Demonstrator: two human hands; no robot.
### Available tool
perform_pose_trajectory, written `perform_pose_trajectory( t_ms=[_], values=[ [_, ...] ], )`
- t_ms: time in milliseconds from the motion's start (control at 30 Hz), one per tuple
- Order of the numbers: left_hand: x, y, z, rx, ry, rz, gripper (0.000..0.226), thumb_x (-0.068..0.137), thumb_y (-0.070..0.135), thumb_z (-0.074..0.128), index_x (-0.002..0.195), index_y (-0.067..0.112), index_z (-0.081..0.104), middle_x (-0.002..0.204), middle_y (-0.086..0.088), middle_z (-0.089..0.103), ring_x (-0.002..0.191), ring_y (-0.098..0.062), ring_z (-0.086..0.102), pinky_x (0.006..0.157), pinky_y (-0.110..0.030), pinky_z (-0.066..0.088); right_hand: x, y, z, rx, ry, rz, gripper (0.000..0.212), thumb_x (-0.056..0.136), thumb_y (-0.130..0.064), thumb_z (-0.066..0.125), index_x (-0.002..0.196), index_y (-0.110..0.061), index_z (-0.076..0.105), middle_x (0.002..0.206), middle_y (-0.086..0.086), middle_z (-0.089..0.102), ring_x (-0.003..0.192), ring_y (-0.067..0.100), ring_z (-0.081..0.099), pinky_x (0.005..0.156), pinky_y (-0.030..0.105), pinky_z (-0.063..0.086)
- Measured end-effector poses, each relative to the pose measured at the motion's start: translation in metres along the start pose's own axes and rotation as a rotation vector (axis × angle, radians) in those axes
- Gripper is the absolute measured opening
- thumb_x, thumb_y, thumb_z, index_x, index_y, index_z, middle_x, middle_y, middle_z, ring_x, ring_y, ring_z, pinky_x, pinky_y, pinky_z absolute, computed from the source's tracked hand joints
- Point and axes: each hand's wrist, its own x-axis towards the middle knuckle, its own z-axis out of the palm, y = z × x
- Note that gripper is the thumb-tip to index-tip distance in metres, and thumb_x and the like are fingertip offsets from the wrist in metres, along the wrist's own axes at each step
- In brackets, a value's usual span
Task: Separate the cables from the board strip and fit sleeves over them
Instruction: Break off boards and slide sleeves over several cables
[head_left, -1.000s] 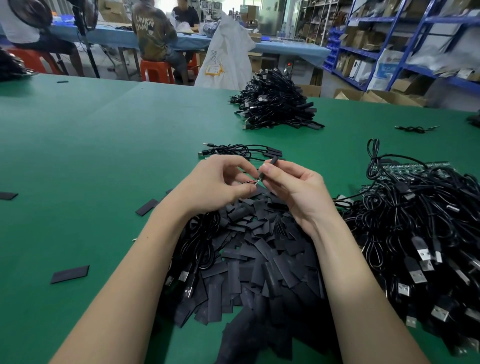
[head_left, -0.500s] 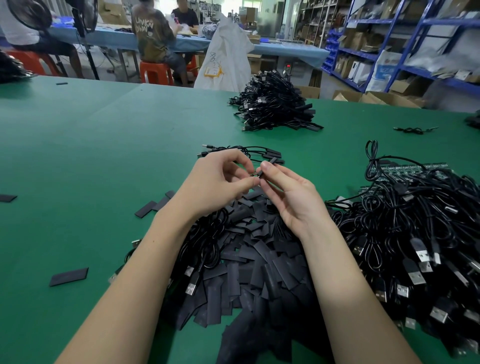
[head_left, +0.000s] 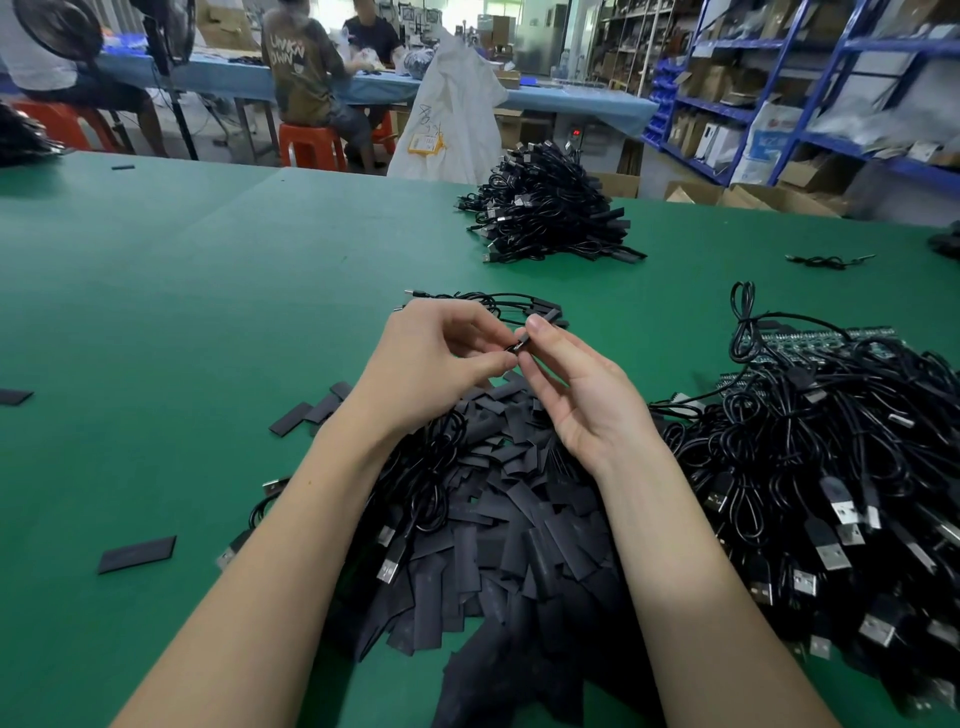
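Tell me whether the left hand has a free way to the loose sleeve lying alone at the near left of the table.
Probably yes, once it lets go. The left hand pinches a small black piece with the right hand; only bare table lies between it and the sleeve.

Bright even overhead light, soft shadows; wide-angle bending at edges; far shelves (head_left: 810, 88) slightly soft, perhaps motion blur.

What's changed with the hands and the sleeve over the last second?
Little. Both hands have drifted slightly away from the body and keep pinching the small black sleeve between the fingertips; how far it sits on the cable end cannot be told. Nothing was picked up or let go. The sleeve pile, cable heaps and table stay as they were.
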Motion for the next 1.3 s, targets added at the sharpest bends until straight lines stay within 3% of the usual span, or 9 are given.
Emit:
perform_pose_trajectory(
  t_ms=[133,233,367,467,600,733,900,1000,1300],
  values=[
    [-0.0011,0.0019,0.0019,-0.012,0.051,-0.034,0.017,0.079,0.007,0.084,0.088,0.009,0.070,0.073,-0.005,0.076,0.058,-0.010,0.067,0.064,-0.021,0.057,0.0004,0.0014,0.0006,-0.016,-0.005,-0.002,0.020,0.085,-0.006,0.078,0.103,0.000,0.072,0.086,0.007,0.078,0.079,0.010,0.074,0.070,0.018,0.058],
    [-0.0020,0.0039,0.0016,0.053,0.052,-0.005,0.018,0.078,0.009,0.085,0.084,0.012,0.068,0.070,0.000,0.075,0.058,-0.007,0.066,0.064,-0.017,0.054,0.0012,0.0005,0.0001,-0.045,-0.004,-0.010,0.017,0.085,-0.007,0.078,0.100,-0.002,0.073,0.088,0.007,0.077,0.080,0.010,0.074,0.071,0.018,0.058],
    [-0.0026,0.0049,0.0014,0.104,0.045,0.020,0.018,0.078,0.010,0.085,0.081,0.015,0.068,0.066,0.003,0.074,0.059,-0.005,0.065,0.065,-0.016,0.051,0.0002,0.0002,0.0010,-0.103,0.008,-0.025,0.036,0.082,-0.008,0.081,0.114,0.004,0.069,0.106,0.014,0.076,0.086,0.012,0.074,0.074,0.019,0.058],
    [-0.0029,0.0039,-0.0005,0.124,0.045,0.023,0.018,0.078,0.011,0.084,0.080,0.017,0.068,0.066,0.006,0.074,0.058,-0.004,0.065,0.063,-0.013,0.049,-0.0008,0.0010,0.0022,-0.165,0.039,-0.043,0.036,0.081,-0.007,0.082,0.112,0.002,0.068,0.115,0.018,0.074,0.088,0.013,0.075,0.076,0.018,0.059],
    [-0.0026,0.0023,-0.0003,0.110,0.065,0.000,0.017,0.077,0.012,0.084,0.081,0.015,0.068,0.067,0.007,0.074,0.058,-0.004,0.067,0.063,-0.012,0.048,-0.0014,0.0007,0.0037,-0.202,0.039,-0.062,0.024,0.079,-0.006,0.083,0.099,-0.004,0.070,0.109,0.017,0.076,0.085,0.013,0.076,0.073,0.018,0.058],
    [-0.0015,0.0002,-0.0008,0.068,0.033,-0.047,0.015,0.080,0.021,0.084,0.084,0.017,0.070,0.070,0.005,0.075,0.063,-0.007,0.069,0.065,-0.015,0.052,-0.0001,-0.0004,0.0024,-0.170,0.043,-0.087,0.018,0.080,-0.006,0.083,0.093,-0.004,0.071,0.091,0.008,0.077,0.078,0.011,0.074,0.070,0.019,0.058],
    [-0.0008,-0.0016,-0.0022,0.111,-0.009,-0.057,0.009,0.084,0.026,0.082,0.084,0.022,0.074,0.071,0.003,0.075,0.069,-0.012,0.073,0.072,-0.025,0.056,-0.0004,0.0005,0.0020,-0.207,0.020,-0.104,0.025,0.082,-0.010,0.082,0.104,-0.005,0.072,0.090,0.007,0.077,0.080,0.014,0.074,0.071,0.022,0.059],
    [-0.0009,-0.0007,-0.0013,0.129,0.004,-0.045,0.007,0.085,0.025,0.080,0.082,0.022,0.074,0.071,0.002,0.075,0.071,-0.015,0.074,0.075,-0.029,0.058,0.0001,-0.0007,0.0011,-0.300,-0.006,-0.184,0.023,0.086,-0.013,0.080,0.108,-0.016,0.074,0.093,0.009,0.076,0.081,0.017,0.072,0.073,0.024,0.059],
    [-0.0008,-0.0008,-0.0021,0.174,0.020,-0.004,0.006,0.085,0.025,0.080,0.082,0.021,0.077,0.068,0.003,0.075,0.068,-0.010,0.073,0.071,-0.022,0.056,-0.0006,0.0013,-0.0007,-0.335,-0.032,-0.230,0.020,0.086,-0.014,0.079,0.106,-0.019,0.077,0.088,0.004,0.078,0.078,0.014,0.071,0.073,0.023,0.059]
  ],
)
